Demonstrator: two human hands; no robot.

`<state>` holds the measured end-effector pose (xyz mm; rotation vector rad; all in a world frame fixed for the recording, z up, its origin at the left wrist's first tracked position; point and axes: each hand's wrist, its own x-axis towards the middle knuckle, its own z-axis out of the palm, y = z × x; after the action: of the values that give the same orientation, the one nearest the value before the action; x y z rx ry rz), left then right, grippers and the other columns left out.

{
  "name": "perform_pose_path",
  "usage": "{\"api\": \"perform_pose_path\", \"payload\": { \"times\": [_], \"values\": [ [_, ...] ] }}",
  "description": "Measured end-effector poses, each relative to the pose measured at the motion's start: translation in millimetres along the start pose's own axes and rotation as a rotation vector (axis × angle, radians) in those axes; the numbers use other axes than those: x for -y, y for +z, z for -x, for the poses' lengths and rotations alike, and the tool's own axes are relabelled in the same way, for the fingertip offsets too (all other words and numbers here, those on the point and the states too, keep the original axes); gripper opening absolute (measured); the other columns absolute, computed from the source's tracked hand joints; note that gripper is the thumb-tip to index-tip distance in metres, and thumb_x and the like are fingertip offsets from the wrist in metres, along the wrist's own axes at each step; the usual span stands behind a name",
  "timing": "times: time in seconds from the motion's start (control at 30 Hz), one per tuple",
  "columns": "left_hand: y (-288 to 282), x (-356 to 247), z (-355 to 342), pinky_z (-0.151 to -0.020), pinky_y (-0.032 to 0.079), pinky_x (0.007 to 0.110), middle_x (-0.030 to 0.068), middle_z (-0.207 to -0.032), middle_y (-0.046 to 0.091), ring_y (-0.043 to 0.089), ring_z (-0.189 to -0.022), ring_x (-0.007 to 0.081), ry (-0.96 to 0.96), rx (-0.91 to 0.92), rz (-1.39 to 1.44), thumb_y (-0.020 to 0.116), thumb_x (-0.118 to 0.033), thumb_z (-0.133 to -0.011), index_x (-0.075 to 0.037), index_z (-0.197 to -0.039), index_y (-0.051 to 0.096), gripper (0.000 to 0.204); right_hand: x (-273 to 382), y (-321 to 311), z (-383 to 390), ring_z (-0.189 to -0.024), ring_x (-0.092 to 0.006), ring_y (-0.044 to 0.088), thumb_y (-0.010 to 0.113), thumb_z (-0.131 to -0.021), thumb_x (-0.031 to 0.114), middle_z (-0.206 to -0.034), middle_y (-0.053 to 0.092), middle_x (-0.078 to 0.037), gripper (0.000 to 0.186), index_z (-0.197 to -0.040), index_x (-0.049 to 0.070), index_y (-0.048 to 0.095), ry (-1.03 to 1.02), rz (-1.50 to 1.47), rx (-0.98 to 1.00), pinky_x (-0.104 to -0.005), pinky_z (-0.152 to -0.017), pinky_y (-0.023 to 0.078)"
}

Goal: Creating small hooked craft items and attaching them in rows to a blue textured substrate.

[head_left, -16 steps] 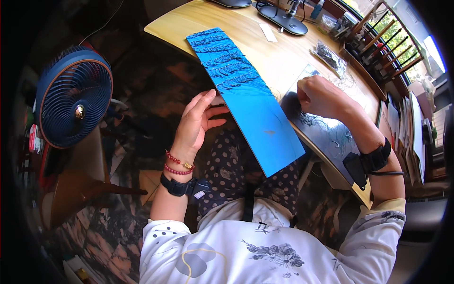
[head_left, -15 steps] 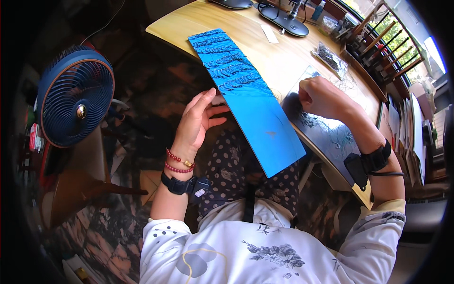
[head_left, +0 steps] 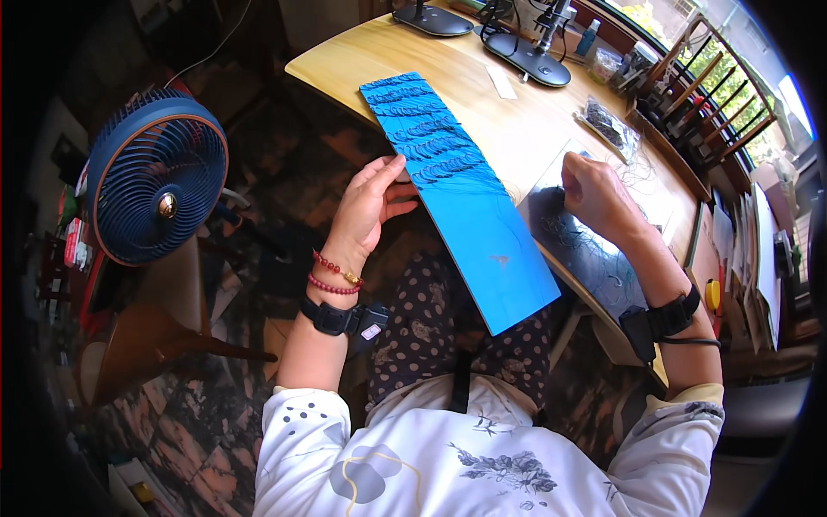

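The left hand [head_left: 369, 205] grips the blue board [head_left: 491, 250] by its left edge, fingertips partly hidden, beside the desk [head_left: 457, 65]. The right hand's [head_left: 596, 196] fingers curl together; whether they pinch anything, I cannot tell.

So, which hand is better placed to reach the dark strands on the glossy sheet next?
Probably the right hand: it is over the glossy sheet, close to the dark strands. The left hand seems to hold the blue board by its left edge, and the board lies between it and the strands.
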<state>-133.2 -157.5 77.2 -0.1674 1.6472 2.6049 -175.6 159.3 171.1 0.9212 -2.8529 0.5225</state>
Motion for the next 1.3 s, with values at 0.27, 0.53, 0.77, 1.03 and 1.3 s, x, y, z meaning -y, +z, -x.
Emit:
{"api": "perform_pose_path", "payload": {
  "times": [0.27, 0.53, 0.77, 1.03, 1.3],
  "values": [
    [-38, 22, 27, -0.065, 0.045, 0.016, -0.0026, -0.103, 0.068, 0.060, -0.080, 0.0024, -0.046, -0.109, -0.045, 0.060, -0.035, -0.099, -0.011, -0.118, 0.065, 0.031, -11, 11, 4, -0.072, -0.0264, 0.063, 0.060, -0.073, -0.008, -0.078, 0.062, -0.016, 0.017, -0.090, -0.004, 0.060, 0.020, -0.084, -0.112, -0.0370, -0.069, 0.050],
    [-108, 62, 77, -0.065, 0.045, 0.018, -0.0034, -0.105, 0.068, 0.062, -0.078, 0.0041, -0.184, -0.284, -0.161, 0.060, -0.027, -0.099, -0.013, -0.118, 0.066, 0.024, -16, 11, 5, -0.075, -0.0282, 0.066, 0.063, -0.075, -0.003, -0.080, 0.066, -0.016, 0.015, -0.089, -0.003, 0.065, 0.088, -0.048, -0.092, -0.0358, -0.071, 0.051],
    [-138, 74, 84, -0.067, 0.046, 0.022, -0.0007, -0.099, 0.069, 0.064, -0.081, 0.0074, 0.078, -0.402, -1.022, 0.063, -0.022, -0.097, -0.007, -0.111, 0.067, 0.021, -11, 8, 3, -0.068, -0.0229, 0.062, 0.059, -0.074, -0.003, -0.073, 0.064, -0.013, 0.014, -0.086, -0.001, 0.066, 0.123, -0.038, -0.071, -0.0337, -0.065, 0.049],
    [-76, 28, 27, -0.079, 0.044, 0.022, 0.0002, -0.108, 0.068, 0.061, -0.093, 0.0068, 0.332, -0.308, -0.446, 0.061, -0.023, -0.098, -0.009, -0.114, 0.067, 0.022, 3, 6, -1, -0.070, -0.0227, 0.064, 0.063, -0.073, 0.000, -0.075, 0.066, -0.014, 0.015, -0.087, -0.003, 0.067, 0.245, -0.039, 0.003, -0.0347, -0.068, 0.050],
    [-33, 0, -16, -0.097, 0.042, 0.033, 0.0052, -0.116, 0.067, 0.063, -0.108, 0.0179, 0.082, -0.107, -0.110, 0.059, -0.042, -0.098, -0.010, -0.117, 0.065, 0.038, 11, 6, -1, -0.072, -0.0254, 0.065, 0.064, -0.072, 0.001, -0.076, 0.067, -0.015, 0.013, -0.084, -0.002, 0.066, 0.235, -0.006, -0.010, -0.0353, -0.068, 0.050]
  ]
}}
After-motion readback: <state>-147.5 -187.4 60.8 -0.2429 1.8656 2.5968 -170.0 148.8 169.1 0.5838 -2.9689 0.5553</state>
